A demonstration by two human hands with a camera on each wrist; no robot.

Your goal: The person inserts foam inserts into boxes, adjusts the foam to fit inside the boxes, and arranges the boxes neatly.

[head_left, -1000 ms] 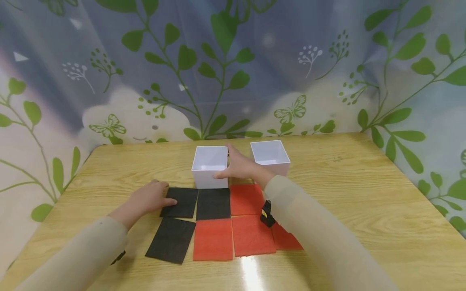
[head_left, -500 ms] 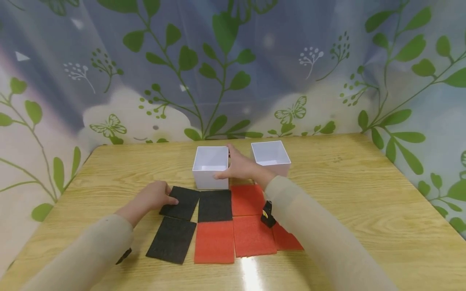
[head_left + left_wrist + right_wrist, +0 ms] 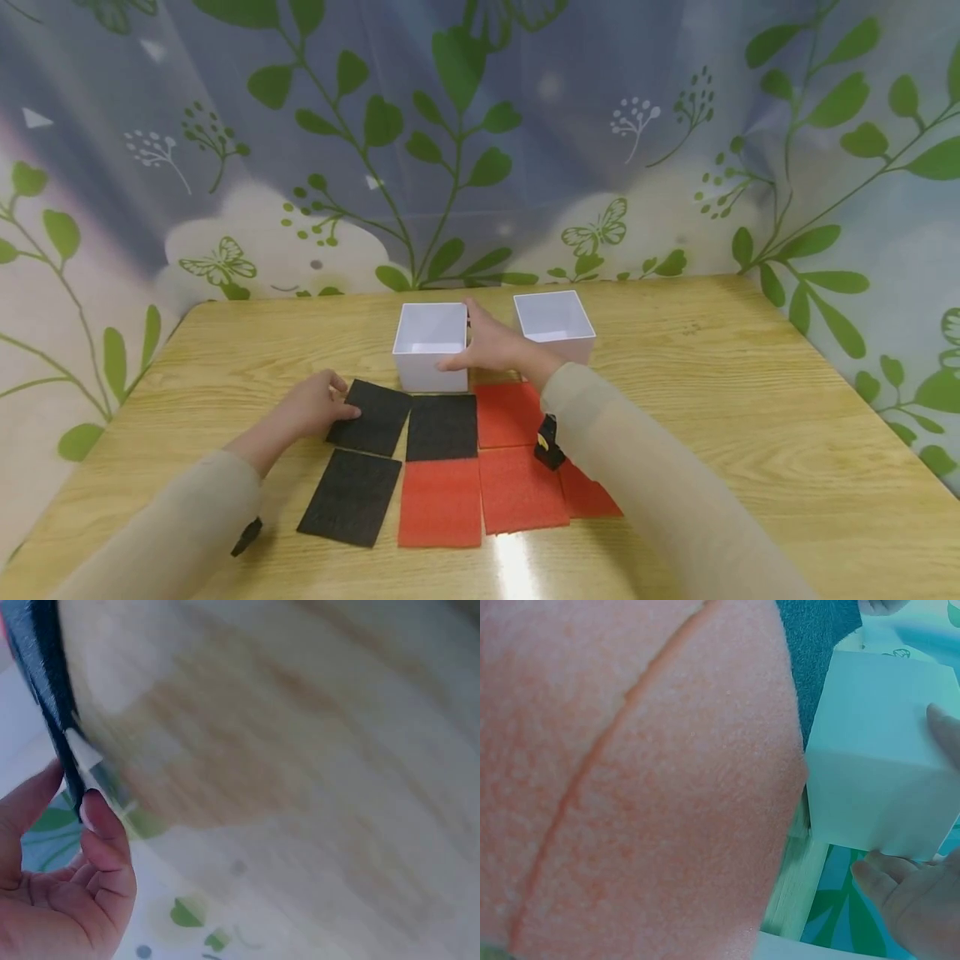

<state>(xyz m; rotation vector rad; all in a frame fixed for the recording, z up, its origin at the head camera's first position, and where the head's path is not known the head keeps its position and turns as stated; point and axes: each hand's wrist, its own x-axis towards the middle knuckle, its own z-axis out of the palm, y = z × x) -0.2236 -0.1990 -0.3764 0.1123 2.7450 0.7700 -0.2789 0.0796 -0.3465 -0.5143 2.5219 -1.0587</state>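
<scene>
One bench fills our foreground, the left white box upright on it, gripped by the right hand. Nearer us and leftward, the back row's leftmost black square sits pinched by the left hand; its outer edge, flat a second ago, now rises: touching, we judge, becomes lifting.

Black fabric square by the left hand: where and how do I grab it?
Probably pinch the black fabric square by its left edge, coming from the left: it's thin, and that edge faces bare table, while other black squares lie close on its right and near sides.
</scene>
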